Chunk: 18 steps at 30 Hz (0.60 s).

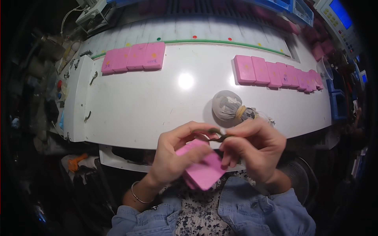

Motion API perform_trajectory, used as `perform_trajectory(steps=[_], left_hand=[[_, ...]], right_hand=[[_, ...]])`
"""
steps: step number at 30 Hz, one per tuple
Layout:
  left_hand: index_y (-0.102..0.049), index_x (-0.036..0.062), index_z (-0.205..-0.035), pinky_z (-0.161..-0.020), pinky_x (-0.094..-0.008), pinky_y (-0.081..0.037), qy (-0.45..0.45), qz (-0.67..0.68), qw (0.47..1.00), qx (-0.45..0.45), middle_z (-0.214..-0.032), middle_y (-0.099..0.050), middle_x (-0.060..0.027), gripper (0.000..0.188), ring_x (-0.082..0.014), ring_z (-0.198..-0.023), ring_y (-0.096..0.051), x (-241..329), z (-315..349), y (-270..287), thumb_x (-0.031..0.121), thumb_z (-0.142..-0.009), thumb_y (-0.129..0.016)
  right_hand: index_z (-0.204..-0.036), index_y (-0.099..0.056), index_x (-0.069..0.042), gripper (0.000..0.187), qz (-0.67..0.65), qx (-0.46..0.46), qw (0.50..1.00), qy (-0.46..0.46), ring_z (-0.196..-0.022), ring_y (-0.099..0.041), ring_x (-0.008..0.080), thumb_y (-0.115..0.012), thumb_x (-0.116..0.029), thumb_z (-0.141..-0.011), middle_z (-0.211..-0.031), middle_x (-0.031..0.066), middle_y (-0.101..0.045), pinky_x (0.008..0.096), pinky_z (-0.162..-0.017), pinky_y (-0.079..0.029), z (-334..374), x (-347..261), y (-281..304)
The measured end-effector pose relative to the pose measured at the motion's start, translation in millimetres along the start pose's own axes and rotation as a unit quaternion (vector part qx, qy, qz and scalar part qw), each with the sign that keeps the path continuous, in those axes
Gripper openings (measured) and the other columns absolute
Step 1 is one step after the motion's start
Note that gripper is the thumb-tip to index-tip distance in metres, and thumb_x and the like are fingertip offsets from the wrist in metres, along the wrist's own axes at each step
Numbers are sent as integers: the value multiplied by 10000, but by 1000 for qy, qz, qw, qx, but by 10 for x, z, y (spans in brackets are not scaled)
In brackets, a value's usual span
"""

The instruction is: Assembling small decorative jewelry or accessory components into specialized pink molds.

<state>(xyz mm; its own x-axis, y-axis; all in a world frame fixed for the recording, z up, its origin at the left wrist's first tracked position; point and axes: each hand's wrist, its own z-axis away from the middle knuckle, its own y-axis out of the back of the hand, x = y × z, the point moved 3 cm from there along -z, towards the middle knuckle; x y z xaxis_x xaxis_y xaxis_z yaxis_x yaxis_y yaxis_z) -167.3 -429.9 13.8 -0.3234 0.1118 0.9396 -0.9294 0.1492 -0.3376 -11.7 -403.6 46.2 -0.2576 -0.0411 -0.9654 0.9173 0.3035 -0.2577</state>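
Over the table's front edge, my left hand (169,155) is closed on a pink block (206,171), which tilts down toward me. A thin dark greenish band (215,136) spans the gap between my hands, just above the block. Its right end is pinched between the thumb and fingers of my right hand (258,147), while the other end meets my left fingers. What the band is made of is too blurred to tell. Just beyond my right hand lies a round grey-white cloth bundle (226,105), its neck tied with yellowish bands.
A white table (157,102) carries one row of pink blocks (134,58) at the far left and another row (275,74) at the far right. A green strip (212,41) crosses the back. White machine housing (78,98) borders the left; a blue-screened device (338,15) stands back right.
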Motion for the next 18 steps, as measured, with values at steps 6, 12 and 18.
perform_trajectory(steps=[6, 12, 18], left_hand=[[-590, -44, -970, -793, -247, -470, -8, -7, 999, 47, -922, -629, -85, 162, -117, -865, -598, 24, 92, -79, -7, -813, -607], [-604, -42, -938, -791, -248, -475, -23, -68, 996, 44, -896, -630, -91, 144, -125, -863, -606, 44, 133, -121, -25, -796, -623], [-648, 9, -865, -696, -259, -475, -117, -225, 966, 47, -856, -623, -81, 178, -164, -780, -594, 68, 118, -111, -62, -704, -672]], right_hand=[[-945, -615, 55, 243, 316, -74, 918, 226, -523, -587, 147, -692, 45, -715, -673, 109, -595, 236, -456, -453, 19, -30, -3], [-900, -605, 38, 211, 440, -87, 842, 300, -493, -549, 205, -666, 32, -699, -634, 101, -554, 255, -423, -417, 132, -108, -27], [-795, -583, 27, 44, 306, -149, 935, 100, -478, -513, 185, -582, -16, -798, -586, 97, -508, 260, -445, -396, 71, -15, 84]])
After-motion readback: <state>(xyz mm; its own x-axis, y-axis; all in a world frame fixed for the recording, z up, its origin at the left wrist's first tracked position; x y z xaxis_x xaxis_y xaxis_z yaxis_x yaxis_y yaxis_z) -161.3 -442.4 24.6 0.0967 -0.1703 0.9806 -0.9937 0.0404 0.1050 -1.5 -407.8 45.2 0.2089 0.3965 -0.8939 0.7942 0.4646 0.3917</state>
